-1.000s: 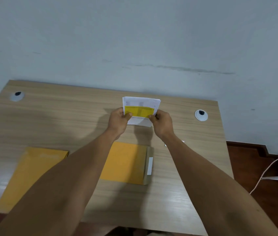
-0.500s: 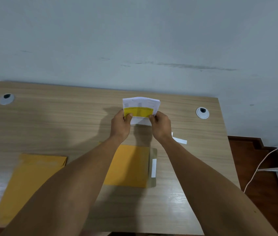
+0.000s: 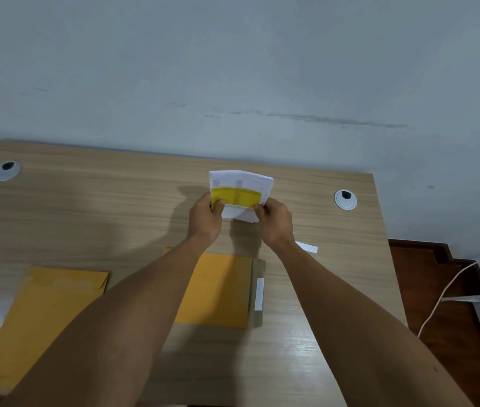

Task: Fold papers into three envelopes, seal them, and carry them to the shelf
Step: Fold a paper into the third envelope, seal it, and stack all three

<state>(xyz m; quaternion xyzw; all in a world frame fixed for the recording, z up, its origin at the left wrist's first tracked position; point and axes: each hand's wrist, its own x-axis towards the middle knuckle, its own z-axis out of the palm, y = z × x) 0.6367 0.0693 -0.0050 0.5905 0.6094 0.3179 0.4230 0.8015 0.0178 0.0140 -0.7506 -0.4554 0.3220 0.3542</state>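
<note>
Both hands pinch a folded paper [image 3: 240, 192] above the far middle of the counter [image 3: 115, 218] — the left hand [image 3: 205, 220] at its left edge, the right hand [image 3: 274, 223] at its right. The paper's long axis runs left to right, its yellow band facing the person. Two envelopes lie nearer — one [image 3: 221, 289] between the forearms with its flap pointing right, one [image 3: 48, 312] at the left.

An office-like room: a wood-grain desk [image 3: 86, 218] with round cable grommets [image 3: 345, 199] at its far corners, set against a plain scuffed wall [image 3: 232, 69]; manila envelopes [image 3: 42, 312] lie on the desk.
</note>
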